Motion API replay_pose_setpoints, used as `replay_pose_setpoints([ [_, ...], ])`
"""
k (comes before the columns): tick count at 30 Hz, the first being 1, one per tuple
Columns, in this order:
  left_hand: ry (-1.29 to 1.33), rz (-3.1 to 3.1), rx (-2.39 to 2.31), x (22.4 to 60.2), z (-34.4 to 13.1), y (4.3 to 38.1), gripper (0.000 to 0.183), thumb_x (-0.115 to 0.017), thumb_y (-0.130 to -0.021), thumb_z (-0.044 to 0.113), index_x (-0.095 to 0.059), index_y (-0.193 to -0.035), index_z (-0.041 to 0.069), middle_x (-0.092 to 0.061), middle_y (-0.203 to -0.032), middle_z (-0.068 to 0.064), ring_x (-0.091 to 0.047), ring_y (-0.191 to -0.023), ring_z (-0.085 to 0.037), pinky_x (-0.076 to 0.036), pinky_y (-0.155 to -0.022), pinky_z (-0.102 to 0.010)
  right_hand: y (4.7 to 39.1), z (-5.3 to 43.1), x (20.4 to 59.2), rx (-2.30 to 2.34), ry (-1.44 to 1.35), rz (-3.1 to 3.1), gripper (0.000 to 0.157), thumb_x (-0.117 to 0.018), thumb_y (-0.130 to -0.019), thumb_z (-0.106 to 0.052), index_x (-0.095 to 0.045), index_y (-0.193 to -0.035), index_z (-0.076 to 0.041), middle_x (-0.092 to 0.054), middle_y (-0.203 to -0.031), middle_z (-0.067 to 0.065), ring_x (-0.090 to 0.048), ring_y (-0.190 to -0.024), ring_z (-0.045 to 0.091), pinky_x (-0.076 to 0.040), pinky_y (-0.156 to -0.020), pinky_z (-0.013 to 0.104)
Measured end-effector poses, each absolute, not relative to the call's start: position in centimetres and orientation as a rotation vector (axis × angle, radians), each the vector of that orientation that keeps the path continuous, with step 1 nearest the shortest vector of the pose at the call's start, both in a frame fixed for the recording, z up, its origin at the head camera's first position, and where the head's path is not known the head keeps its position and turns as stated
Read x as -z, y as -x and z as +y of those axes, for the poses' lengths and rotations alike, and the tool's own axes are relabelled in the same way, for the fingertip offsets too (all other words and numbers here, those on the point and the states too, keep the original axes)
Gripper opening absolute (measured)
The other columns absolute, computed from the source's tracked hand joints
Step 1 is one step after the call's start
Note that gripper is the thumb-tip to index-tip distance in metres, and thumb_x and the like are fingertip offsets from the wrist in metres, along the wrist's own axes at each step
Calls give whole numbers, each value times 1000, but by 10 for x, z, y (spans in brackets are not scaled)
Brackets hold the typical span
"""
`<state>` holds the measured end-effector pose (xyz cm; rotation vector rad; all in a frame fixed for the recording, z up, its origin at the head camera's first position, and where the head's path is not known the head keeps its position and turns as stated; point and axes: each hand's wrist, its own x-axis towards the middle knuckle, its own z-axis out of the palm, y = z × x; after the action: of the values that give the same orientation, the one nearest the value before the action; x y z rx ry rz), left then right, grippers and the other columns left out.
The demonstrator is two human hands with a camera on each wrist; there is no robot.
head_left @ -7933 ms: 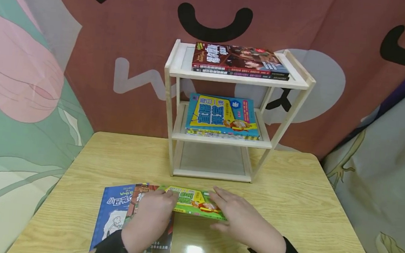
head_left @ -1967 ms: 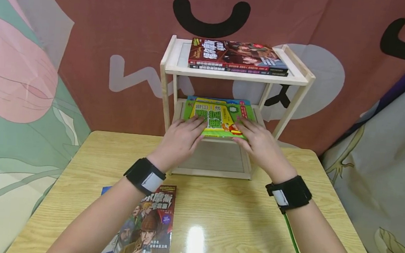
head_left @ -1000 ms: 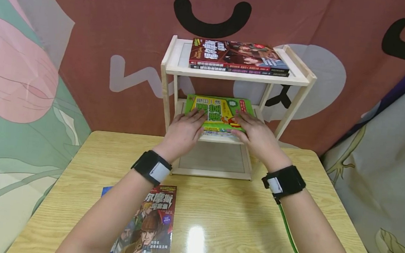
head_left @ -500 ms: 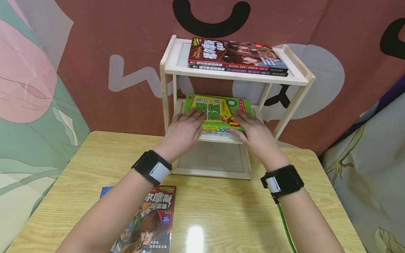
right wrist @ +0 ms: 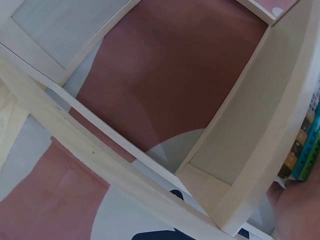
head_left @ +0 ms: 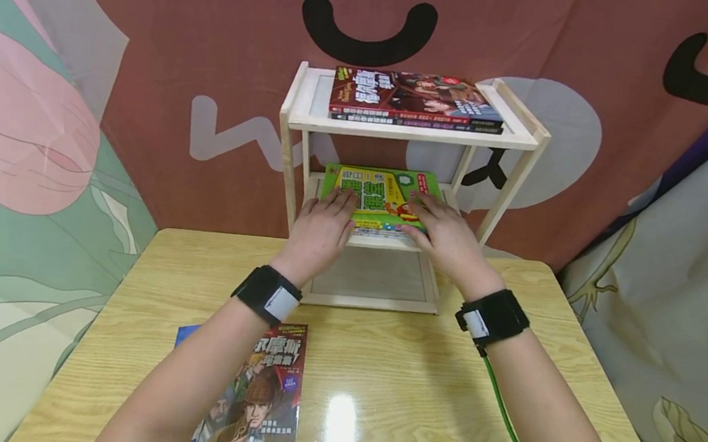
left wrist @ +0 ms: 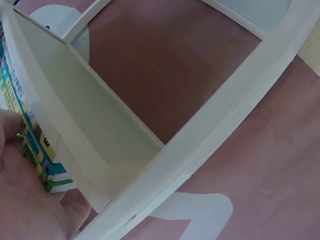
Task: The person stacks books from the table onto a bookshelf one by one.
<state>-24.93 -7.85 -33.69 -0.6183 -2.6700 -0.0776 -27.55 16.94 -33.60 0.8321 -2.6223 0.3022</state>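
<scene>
A green picture-covered book (head_left: 372,189) lies flat on top of the stack on the white shelf rack's (head_left: 412,134) middle tier. On its left part rest the fingers of my left hand (head_left: 317,235), laid forward over the cover. My right hand (head_left: 455,242) touches the right part the same way, thumb near the front spine. In the left wrist view, the stacked spines (left wrist: 32,135) stand by the left palm (left wrist: 25,200). Blue and green spines (right wrist: 305,157) also show beside the right hand (right wrist: 300,210) in the right wrist view. The blue book below is mostly hidden.
Dark red books (head_left: 415,94) lie on the rack's top tier. A detective-cover book (head_left: 269,396) overlaps a blue book (head_left: 186,333) on the table's front left, partly behind the left forearm. A green cable (head_left: 504,417) trails from the right wristband. The bottom tier (head_left: 368,275) is below.
The green book has gone from the table onto the middle tier's stack, both hands carrying it. It then slid back until it covered the blue book. Over the last half second almost nothing moves.
</scene>
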Motion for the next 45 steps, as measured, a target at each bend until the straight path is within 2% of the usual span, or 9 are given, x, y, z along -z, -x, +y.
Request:
replay_pose_setpoints([
  [10, 608, -2576, 111, 345, -79, 245, 53, -37, -100, 32, -32, -146, 5, -27, -149, -10, -14, -137, -23, -25, -105, -49, 270, 167, 340, -237, -777, -2565, 61, -40, -94, -53, -48, -137, -10, -40, -140, 12, -31, -130, 30, -16, -108, 51],
  [18, 661, -2562, 92, 348, -82, 228, 63, -38, -100, 37, -18, -150, 5, -14, -153, -10, -2, -138, -21, -17, -108, -48, 261, 162, 344, -198, -765, -2526, 57, -44, -95, -47, -47, -137, -8, -40, -142, 11, -29, -132, 27, -15, -108, 51],
  [23, 745, -2494, 132, 354, -87, 212, 64, -41, -99, 36, -18, -149, 3, -16, -153, -12, -5, -138, -23, -11, -109, -48, 254, 161, 346, -187, -782, -2460, 56, -48, -95, -43, -48, -136, -6, -39, -142, 11, -28, -132, 28, -15, -108, 50],
  [27, 800, -2462, 177, 361, -92, 195, 64, -43, -98, 33, -20, -149, 2, -16, -152, -12, -8, -138, -25, -14, -108, -50, 244, 159, 352, -231, -836, -2397, 56, -49, -94, -41, -47, -137, -5, -37, -144, 12, -25, -133, 29, -19, -106, 53],
  [33, 816, -2510, 231, 371, -106, 172, 65, -47, -97, 31, -20, -148, 2, -14, -153, -10, -7, -138, -24, -14, -108, -52, 224, 149, 364, -322, -937, -2306, 56, -44, -96, -41, -43, -140, -6, -29, -148, 10, -17, -136, 27, -16, -107, 55],
  [40, 809, -2578, 260, 382, -119, 149, 68, -50, -95, 31, -19, -149, 4, -14, -153, -10, -8, -138, -24, -9, -109, -50, 199, 130, 382, -374, -1046, -2246, 55, -35, -99, -43, -45, -138, -5, -33, -147, 12, -23, -134, 29, -18, -105, 56],
  [45, 769, -2678, 265, 398, -130, 134, 64, -47, -97, 33, -22, -149, 5, -12, -154, -8, -7, -139, -23, -10, -109, -51, 183, 113, 400, -364, -1130, -2324, 57, -35, -99, -44, -42, -140, -6, -30, -148, 12, -22, -135, 29, -13, -109, 51],
])
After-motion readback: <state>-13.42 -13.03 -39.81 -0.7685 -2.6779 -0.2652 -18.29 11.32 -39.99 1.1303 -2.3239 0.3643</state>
